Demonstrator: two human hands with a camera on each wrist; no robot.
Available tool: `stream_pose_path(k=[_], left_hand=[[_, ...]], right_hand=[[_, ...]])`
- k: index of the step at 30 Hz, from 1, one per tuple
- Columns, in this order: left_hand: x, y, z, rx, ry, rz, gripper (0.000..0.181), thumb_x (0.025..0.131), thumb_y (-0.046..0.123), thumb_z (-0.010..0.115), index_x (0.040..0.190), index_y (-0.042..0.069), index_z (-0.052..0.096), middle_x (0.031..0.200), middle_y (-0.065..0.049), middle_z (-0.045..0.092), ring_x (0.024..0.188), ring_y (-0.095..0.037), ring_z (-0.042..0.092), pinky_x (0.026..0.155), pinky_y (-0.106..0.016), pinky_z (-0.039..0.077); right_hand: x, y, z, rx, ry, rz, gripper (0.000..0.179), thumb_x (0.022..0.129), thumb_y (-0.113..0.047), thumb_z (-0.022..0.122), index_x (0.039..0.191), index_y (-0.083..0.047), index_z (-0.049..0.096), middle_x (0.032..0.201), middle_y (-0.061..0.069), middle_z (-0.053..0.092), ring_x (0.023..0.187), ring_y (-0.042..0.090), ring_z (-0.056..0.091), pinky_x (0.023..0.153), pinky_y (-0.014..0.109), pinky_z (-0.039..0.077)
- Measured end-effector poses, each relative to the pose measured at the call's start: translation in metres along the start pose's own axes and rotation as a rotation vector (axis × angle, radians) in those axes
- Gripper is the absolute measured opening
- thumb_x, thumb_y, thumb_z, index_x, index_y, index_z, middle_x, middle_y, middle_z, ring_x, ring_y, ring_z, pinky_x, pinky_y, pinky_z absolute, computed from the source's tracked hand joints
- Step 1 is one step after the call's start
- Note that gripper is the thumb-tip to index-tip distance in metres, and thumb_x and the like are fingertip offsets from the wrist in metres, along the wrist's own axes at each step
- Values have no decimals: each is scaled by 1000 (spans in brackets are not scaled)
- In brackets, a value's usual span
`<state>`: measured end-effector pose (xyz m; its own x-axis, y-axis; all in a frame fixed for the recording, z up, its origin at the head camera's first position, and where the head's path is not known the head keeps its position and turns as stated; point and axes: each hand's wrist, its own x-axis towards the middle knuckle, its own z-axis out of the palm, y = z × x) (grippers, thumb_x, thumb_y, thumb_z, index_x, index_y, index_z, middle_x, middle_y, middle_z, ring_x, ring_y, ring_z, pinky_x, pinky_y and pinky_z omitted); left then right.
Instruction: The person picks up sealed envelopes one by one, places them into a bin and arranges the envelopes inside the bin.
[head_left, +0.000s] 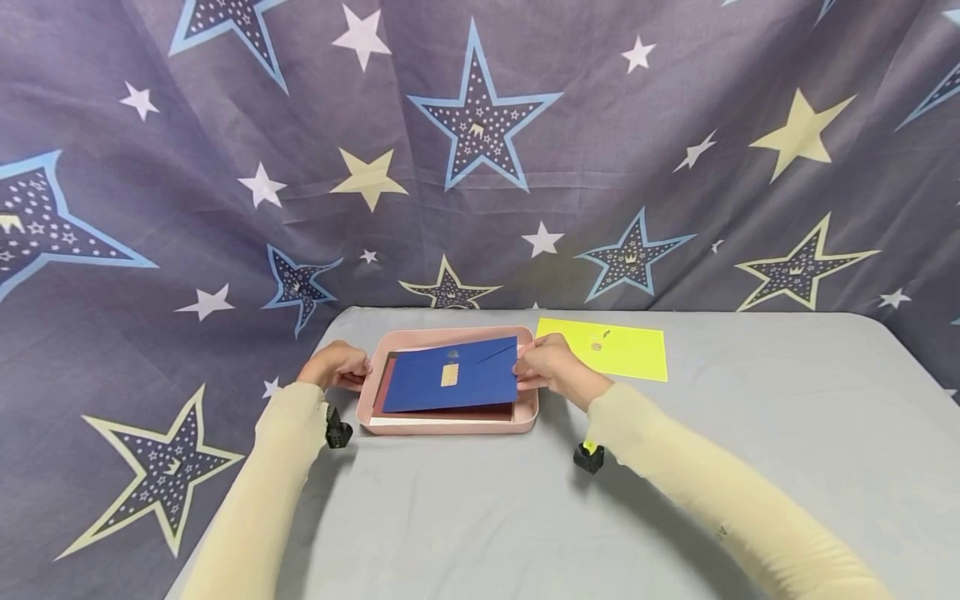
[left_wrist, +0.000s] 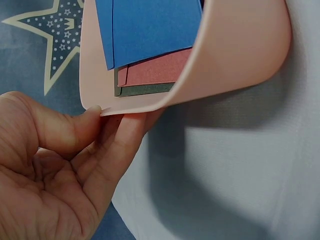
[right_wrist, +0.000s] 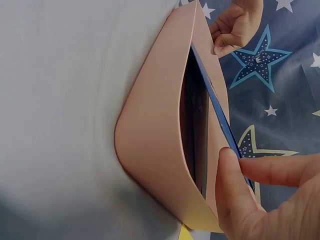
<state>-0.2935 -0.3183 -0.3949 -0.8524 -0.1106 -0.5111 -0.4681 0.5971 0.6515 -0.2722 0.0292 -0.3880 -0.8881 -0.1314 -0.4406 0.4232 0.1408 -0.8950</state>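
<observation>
A blue envelope (head_left: 420,379) with a small pale label lies slanted in a pink tray (head_left: 450,429), its right side raised. With thumb and fingers my right hand (head_left: 553,367) pinches that right edge; the right wrist view shows the blue envelope (right_wrist: 218,107) tipped up over the contents. At the opposite end my left hand (head_left: 337,365) holds the tray's rim, thumb on top and fingers underneath in the left wrist view. Beneath the blue one show a red envelope (left_wrist: 155,70) and a dark green one (left_wrist: 150,90), partly hidden.
A bright yellow envelope (head_left: 637,350) lies flat on the grey-covered table (head_left: 772,400), behind and right of the tray. A dark curtain (head_left: 570,158) printed with stars hangs along the table's back edge.
</observation>
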Motion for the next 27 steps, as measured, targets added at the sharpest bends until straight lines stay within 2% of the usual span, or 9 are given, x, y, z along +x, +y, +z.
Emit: stream_pose_path(k=[8,14,22,27], left_hand=[[1,-1,0,-10,3,-4,9,85,-5,49,80,1,54,68,-2,53,60,-11,59,65,-25,63],[0,-1,0,-15,0,6,11,84,-6,47,78,3,53,68,-1,53,60,-11,57,63,-24,61],[-2,0,0,-12,10,4,12,83,-6,46,78,3,52,68,-1,53,60,-10,56,61,-22,60],[-2,0,1,-9,15,5,12,81,-6,44,77,3,52,68,-1,52,60,-10,55,61,-22,60]], right_hand=[[-1,-2,3,-17,12,7,23,85,16,65,106,10,60,83,15,65,65,17,64,68,31,65],[1,1,5,-22,19,-2,19,83,16,68,97,7,60,86,18,67,61,16,64,64,29,64],[4,5,6,-2,9,-26,31,81,20,65,111,14,60,78,12,65,63,18,66,65,31,65],[3,5,7,-21,8,-37,30,81,19,65,110,15,61,77,13,66,62,18,67,67,33,65]])
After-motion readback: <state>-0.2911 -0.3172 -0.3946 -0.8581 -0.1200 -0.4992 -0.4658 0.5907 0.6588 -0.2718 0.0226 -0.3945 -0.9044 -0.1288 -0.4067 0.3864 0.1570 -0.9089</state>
